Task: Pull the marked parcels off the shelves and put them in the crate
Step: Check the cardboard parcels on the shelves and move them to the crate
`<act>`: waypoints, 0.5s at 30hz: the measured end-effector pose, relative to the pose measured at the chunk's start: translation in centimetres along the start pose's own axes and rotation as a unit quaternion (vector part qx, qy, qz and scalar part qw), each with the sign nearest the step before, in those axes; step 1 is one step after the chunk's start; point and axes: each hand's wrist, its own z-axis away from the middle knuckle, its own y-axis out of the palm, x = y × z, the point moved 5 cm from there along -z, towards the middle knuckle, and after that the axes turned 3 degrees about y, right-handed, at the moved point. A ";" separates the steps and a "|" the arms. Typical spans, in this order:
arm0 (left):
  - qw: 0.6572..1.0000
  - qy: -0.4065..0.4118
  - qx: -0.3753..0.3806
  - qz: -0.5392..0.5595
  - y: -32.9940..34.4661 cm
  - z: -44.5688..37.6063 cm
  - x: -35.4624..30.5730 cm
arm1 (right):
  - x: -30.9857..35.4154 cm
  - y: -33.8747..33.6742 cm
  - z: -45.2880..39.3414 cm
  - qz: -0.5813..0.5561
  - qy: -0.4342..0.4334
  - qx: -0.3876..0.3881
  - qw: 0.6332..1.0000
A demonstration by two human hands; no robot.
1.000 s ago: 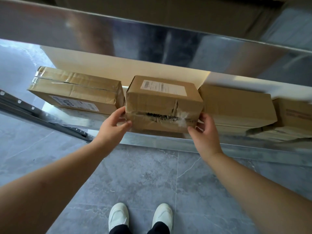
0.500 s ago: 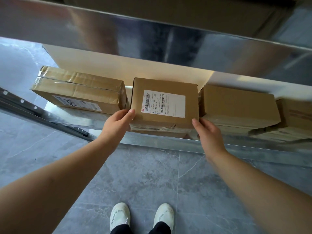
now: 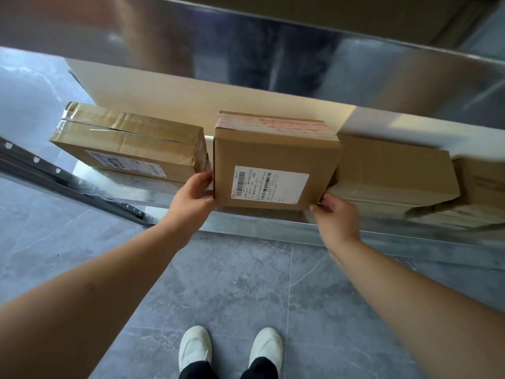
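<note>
A brown cardboard parcel with a white barcode label on its facing side and red-printed tape along its top edge stands tilted at the front of the low metal shelf. My left hand grips its lower left corner, fingers curled round the edge. My right hand holds its lower right corner, fingers under the edge. No crate is in view.
A taped parcel with a label lies to the left on the shelf. Plain brown parcels lie to the right. A shiny metal shelf overhangs above. Grey tiled floor and my white shoes are below.
The parcel has been rolled toward me: its torn seam turned under, the label face came round to the front, and the red-taped edge now shows on top. Both hands shifted to its lower corners.
</note>
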 end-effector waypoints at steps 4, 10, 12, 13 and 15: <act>0.997 -0.016 0.068 -0.010 1.0 0.0 -0.1 | -0.1 1.1 -0.4 0.046 0.016 0.000 0.999; 0.991 -0.087 0.098 -0.010 1.6 -0.9 1.2 | -0.3 3.1 -1.0 0.040 0.060 0.021 0.997; 0.989 -0.104 0.089 0.058 1.5 -1.2 1.1 | -0.3 3.6 -1.1 0.058 0.069 0.030 0.995; 0.987 -0.107 0.077 0.091 1.4 -1.3 1.1 | -0.5 3.8 -1.1 0.060 0.072 0.041 0.995; 0.986 -0.102 0.062 0.113 1.3 -1.6 1.0 | -0.4 4.3 -1.0 0.045 0.079 0.067 0.994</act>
